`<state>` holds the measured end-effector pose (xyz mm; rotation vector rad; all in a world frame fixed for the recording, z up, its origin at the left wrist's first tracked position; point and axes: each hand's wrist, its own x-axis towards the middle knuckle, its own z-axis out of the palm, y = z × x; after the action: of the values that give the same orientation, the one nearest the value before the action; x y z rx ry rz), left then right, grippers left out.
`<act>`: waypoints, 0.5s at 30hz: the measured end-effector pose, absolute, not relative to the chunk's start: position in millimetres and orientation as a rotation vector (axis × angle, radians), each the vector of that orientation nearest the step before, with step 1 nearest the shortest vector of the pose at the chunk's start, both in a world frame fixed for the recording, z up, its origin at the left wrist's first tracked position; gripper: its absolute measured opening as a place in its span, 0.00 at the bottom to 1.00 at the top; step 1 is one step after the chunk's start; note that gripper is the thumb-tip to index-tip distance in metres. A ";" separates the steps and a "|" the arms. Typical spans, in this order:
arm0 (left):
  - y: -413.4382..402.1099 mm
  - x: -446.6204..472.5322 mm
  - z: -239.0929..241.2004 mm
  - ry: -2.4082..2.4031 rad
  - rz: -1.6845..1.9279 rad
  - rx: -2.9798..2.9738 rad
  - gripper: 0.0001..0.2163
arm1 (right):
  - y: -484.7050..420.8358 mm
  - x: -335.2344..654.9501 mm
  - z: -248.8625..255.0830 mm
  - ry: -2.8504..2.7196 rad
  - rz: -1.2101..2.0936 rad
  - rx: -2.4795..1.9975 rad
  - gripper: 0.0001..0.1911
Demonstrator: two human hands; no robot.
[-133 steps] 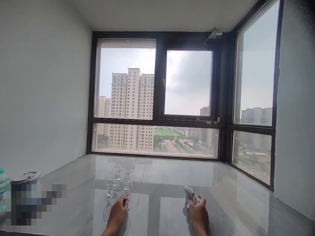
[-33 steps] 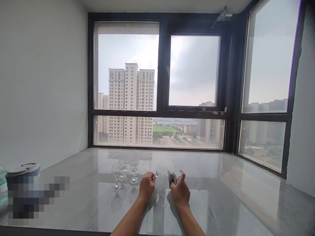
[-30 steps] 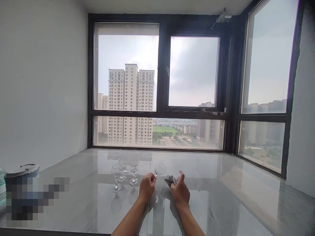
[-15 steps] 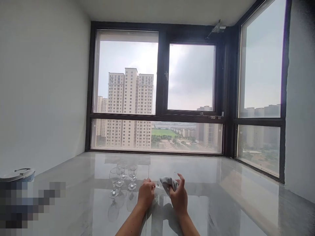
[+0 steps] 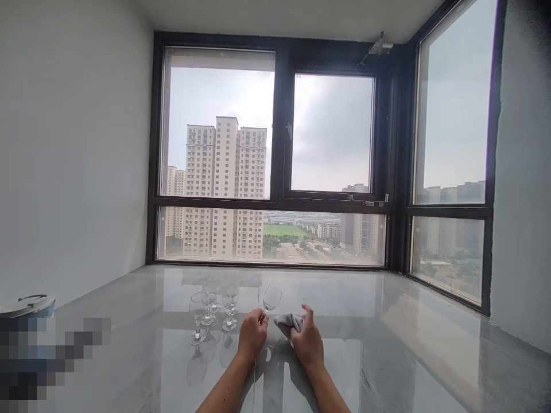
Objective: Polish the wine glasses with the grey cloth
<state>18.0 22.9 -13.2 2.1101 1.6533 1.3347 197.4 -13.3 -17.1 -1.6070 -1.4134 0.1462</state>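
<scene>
Within left hand (image 5: 253, 334), tilted wineglass (image 5: 272, 297).

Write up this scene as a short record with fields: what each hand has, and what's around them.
Left hand: holds a clear stemmed drinking glass by its stem, bowl up and tilted
Right hand: grips a bunched grey cloth close to that glass
Left of the hands: a group of clear stemmed glasses, standing upright
Surface: glossy grey slab with reflections
Left edge: pale-lidded round container, partly masked and cut off
Behind: dark-framed window; tall beige buildings outside
</scene>
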 end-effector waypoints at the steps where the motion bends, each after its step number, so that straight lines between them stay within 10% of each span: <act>1: 23.4 18.1 -13.6 1.657 1.326 2.103 0.11 | -13.6 196.2 -16.8 -1.462 0.184 -1.589 0.32; 15: 6.9 22.4 -5.2 1.328 1.192 2.365 0.09 | -8.1 193.2 -19.7 -1.264 0.419 -1.081 0.38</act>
<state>22.4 6.9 -5.2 2.3652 1.3283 1.1918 193.2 -8.1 -19.7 -1.0809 -1.2636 0.4193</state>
